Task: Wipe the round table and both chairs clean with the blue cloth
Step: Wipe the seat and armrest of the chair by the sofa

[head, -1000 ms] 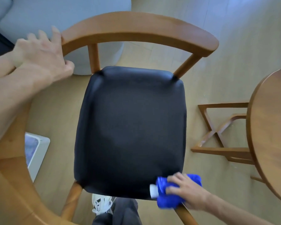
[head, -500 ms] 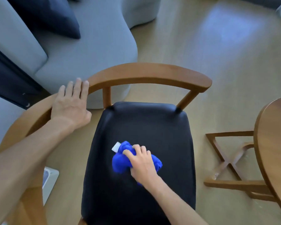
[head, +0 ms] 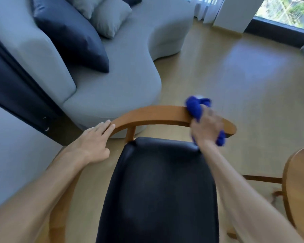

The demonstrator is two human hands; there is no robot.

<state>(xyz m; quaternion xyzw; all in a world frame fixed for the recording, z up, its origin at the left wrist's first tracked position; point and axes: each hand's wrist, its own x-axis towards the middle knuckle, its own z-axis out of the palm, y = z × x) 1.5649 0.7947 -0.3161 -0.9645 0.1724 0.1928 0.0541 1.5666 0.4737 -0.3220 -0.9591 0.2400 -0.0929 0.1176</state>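
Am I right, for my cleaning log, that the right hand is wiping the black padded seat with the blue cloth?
Not the seat. In the head view the right hand presses the crumpled blue cloth against the chair's curved wooden backrest rail; the black padded seat lies untouched.

A grey curved sofa (head: pixel 123 71) occupies the far left. A dark navy cushion (head: pixel 68 37) leans against its backrest, with two grey cushions (head: pixel 109 16) just beside it, farther back. The floor (head: pixel 244 76) is light wood. A window (head: pixel 288 11) is at the far right.
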